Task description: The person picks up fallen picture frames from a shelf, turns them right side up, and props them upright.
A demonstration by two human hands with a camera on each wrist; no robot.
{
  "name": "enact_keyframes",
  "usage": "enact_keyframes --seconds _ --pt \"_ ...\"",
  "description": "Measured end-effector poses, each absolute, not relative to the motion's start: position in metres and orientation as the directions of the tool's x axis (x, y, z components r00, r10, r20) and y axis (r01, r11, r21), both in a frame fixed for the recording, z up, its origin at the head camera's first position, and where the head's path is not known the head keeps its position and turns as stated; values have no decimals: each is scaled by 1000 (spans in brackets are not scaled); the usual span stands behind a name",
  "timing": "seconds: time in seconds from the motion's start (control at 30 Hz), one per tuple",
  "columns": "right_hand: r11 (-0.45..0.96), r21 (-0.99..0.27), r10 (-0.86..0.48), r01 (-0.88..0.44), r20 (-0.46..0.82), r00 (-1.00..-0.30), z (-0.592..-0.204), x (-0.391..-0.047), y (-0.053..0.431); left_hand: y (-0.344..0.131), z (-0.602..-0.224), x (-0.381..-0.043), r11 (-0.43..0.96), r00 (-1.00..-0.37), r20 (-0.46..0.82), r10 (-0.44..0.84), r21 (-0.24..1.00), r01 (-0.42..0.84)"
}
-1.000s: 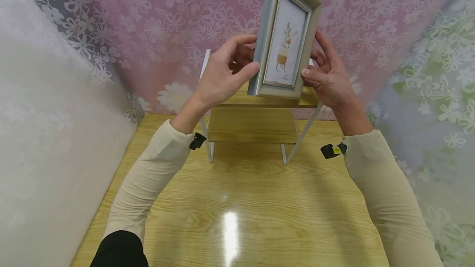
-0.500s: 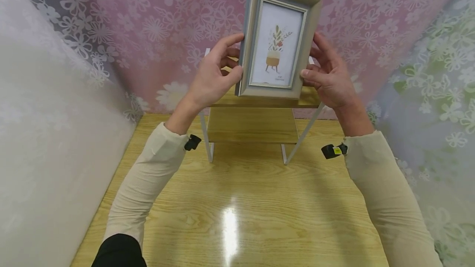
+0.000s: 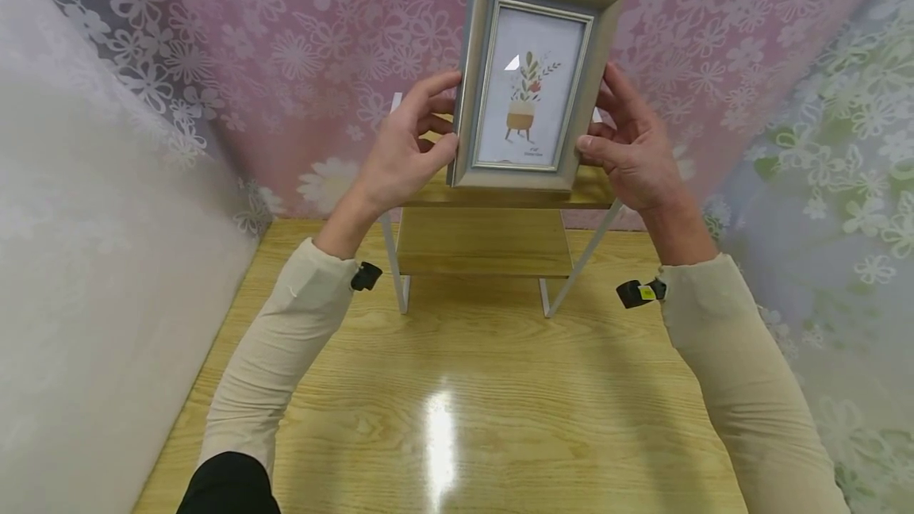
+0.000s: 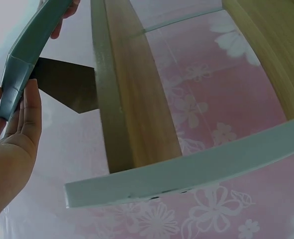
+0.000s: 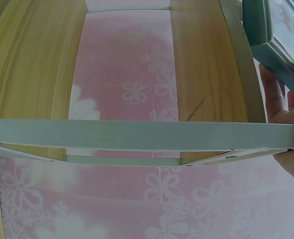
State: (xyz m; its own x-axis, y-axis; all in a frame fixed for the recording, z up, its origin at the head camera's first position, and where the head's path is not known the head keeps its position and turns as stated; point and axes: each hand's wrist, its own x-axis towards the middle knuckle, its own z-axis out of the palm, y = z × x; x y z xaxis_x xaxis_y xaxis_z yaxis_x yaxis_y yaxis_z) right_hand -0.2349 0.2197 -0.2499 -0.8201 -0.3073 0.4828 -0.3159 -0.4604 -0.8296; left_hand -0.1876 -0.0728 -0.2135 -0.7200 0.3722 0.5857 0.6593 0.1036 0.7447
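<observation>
A picture frame (image 3: 531,93) in beige and grey, its print showing a potted plant, stands tilted at the top of the small shelf table (image 3: 485,197). My left hand (image 3: 407,145) pinches its left edge, thumb in front and fingers curled towards the back. On the right edge, my right hand (image 3: 639,153) holds it the same way, with the thumb on the lower front. A dark stand flap (image 4: 69,84) sticks out behind the frame in the left wrist view. Whether the frame's bottom edge rests on the tabletop cannot be made out.
Below the tabletop is a lower wooden shelf (image 3: 485,240) between white metal legs (image 3: 581,260). Pink flowered cloth (image 3: 286,62) hangs behind the table, with pale cloth walls on both sides. Underneath lies a glossy wood-patterned floor (image 3: 443,371).
The picture frame has turned from an angled view to face the head camera more squarely. Its left edge and my left hand have shifted left, while my right hand has hardly moved.
</observation>
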Motion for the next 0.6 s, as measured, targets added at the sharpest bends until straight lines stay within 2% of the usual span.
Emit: enact_keyframes --seconds 0.4,0.6 --pt "-442 -830 -297 -341 494 -817 -252 -234 218 -77 -226 -195 77 -699 607 379 732 677" --pt "-416 -835 -302 -360 501 -811 -251 -233 217 -79 -230 -198 78 -707 594 383 742 666"
